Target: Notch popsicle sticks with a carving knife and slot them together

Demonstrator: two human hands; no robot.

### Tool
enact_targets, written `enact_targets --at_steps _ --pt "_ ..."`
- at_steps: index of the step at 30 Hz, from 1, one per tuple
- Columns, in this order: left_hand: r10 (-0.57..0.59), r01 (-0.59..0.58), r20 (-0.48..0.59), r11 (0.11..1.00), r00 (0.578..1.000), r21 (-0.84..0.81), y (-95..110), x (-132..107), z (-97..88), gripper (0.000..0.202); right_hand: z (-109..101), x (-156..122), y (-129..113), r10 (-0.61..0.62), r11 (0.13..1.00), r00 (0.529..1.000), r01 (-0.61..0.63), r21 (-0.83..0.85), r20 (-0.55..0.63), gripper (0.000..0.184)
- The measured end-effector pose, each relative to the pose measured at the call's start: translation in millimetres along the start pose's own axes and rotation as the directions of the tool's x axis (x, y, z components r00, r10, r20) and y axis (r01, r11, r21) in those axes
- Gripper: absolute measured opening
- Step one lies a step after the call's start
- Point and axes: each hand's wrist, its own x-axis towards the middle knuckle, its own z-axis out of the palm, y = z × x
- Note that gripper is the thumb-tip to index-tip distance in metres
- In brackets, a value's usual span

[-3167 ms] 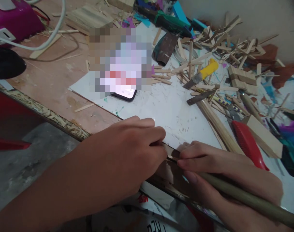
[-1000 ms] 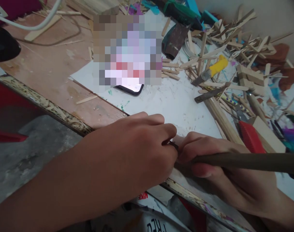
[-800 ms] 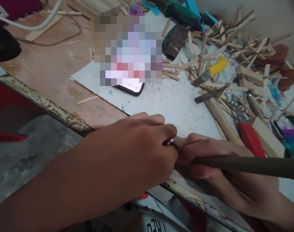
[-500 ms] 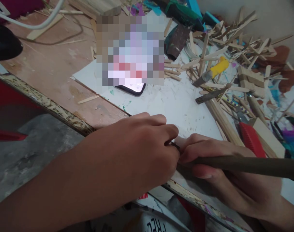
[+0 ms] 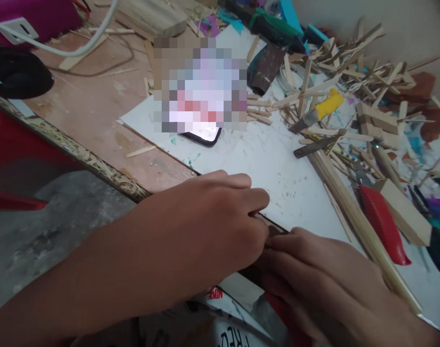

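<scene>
My left hand (image 5: 227, 219) is closed at the front edge of the table, its fingers curled and pressed together. What it pinches is mostly hidden. Just to the right, my right hand (image 5: 324, 274) lies palm down with fingers closed, its fingertips close to my left hand. Between the two shows a short part of a dark brown stick (image 5: 277, 232); my right hand covers the rest. Beyond my hands a phone (image 5: 205, 137) with a lit, blurred screen rests on a white sheet (image 5: 256, 159).
A yellow-handled tool (image 5: 328, 105), a metal blade (image 5: 317, 144), a long wooden rod (image 5: 364, 226), a red handle (image 5: 384, 224) and a wooden block (image 5: 404, 212) lie right. Many craft sticks (image 5: 386, 77) pile behind. A black mouse (image 5: 19, 72) sits left by a white cable (image 5: 71, 52).
My right hand has turned palm down and moved lower. The dark stick that stuck out to the right is now mostly hidden. My left hand has barely moved; the view has shifted slightly.
</scene>
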Motion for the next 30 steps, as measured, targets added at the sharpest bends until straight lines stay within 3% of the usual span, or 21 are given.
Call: enact_targets --at_steps 12,18,22,30 --pt "0.002 -0.002 -0.005 1.000 1.000 0.000 1 -2 1.7 0.017 -6 7 -4 0.014 0.999 0.998 -0.012 0.034 -0.068 0.023" --pt "0.022 -0.022 -0.010 0.999 1.000 0.024 -2 -1 5.1 0.014 -13 -5 -3 0.017 0.996 0.997 -0.010 0.089 -0.075 0.011" --pt "0.037 -0.037 0.003 0.999 0.999 0.021 -2 1 4.5 0.013 -15 -10 1 -0.016 0.992 0.999 0.022 0.128 -0.049 0.026" --pt "0.036 -0.035 -0.024 0.999 0.999 0.040 0 0 2.6 0.017 -10 -15 5 0.024 0.986 0.999 -0.019 0.165 -0.032 0.024"
